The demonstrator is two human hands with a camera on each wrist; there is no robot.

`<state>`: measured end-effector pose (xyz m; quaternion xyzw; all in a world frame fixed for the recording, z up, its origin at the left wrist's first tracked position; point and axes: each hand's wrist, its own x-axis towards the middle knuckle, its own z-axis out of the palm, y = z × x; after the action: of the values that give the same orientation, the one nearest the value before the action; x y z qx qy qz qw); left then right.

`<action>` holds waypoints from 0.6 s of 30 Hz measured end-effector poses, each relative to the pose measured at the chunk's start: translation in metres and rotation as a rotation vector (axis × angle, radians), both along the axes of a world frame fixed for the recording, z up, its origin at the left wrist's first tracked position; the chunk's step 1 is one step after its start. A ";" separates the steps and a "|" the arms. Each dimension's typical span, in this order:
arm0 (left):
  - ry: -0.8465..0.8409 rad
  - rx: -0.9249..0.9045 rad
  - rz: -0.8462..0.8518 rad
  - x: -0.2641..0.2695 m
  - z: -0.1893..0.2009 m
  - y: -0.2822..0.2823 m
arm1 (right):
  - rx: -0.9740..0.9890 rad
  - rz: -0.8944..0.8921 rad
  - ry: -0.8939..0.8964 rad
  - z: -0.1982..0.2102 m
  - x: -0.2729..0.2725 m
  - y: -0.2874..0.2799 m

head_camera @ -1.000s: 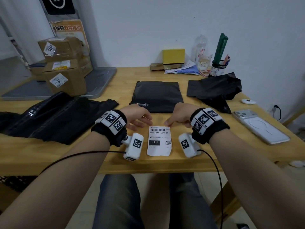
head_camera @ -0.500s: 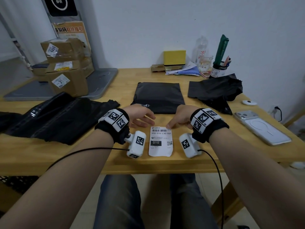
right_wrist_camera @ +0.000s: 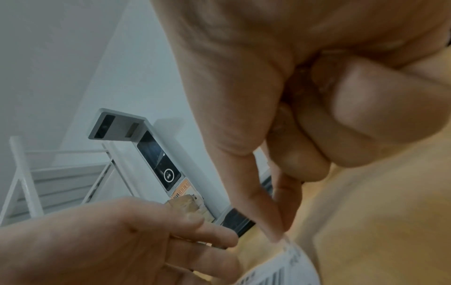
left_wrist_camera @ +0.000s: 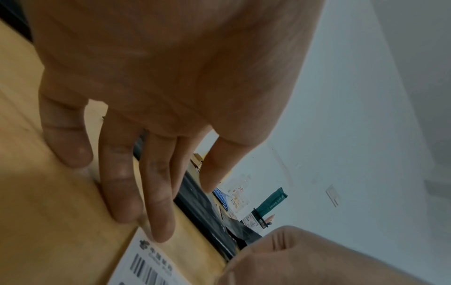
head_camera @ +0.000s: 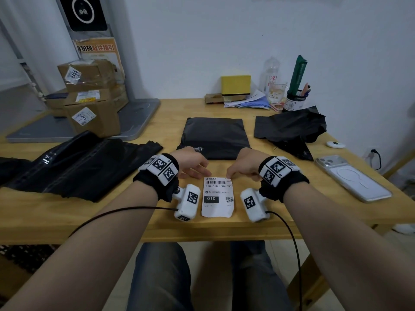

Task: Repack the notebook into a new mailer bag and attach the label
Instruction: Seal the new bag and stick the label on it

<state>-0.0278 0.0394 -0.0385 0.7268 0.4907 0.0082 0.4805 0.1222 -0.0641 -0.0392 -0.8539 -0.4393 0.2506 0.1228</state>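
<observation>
While the left hand [head_camera: 193, 163] lay flat-fingered steadying the label [head_camera: 217, 197] at the table's [head_camera: 292, 212] near edge, the right hand [head_camera: 243, 164] pinched its far right corner, likely to peel it; the packed mailer bag [head_camera: 215, 138] lay just beyond.

Dim, even indoor light; soft shadows lie under both wrists on the table [head_camera: 292, 212]. The head view bows straight lines near the table's edges. Both wrist views are soft and smeared close-up.
</observation>
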 end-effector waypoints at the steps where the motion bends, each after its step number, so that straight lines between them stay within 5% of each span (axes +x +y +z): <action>1: 0.027 0.041 -0.027 0.001 -0.002 0.000 | 0.015 0.000 0.013 0.000 0.000 -0.001; 10: 0.136 0.151 -0.235 0.003 -0.007 -0.001 | 0.097 0.030 0.140 0.003 -0.001 0.000; 18: 0.186 0.165 -0.224 0.002 -0.012 0.005 | 0.164 0.055 0.270 0.005 0.005 -0.006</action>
<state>-0.0261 0.0441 -0.0508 0.8114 0.4468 -0.0724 0.3698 0.1272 -0.0699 -0.0337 -0.7872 -0.4610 0.3296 0.2434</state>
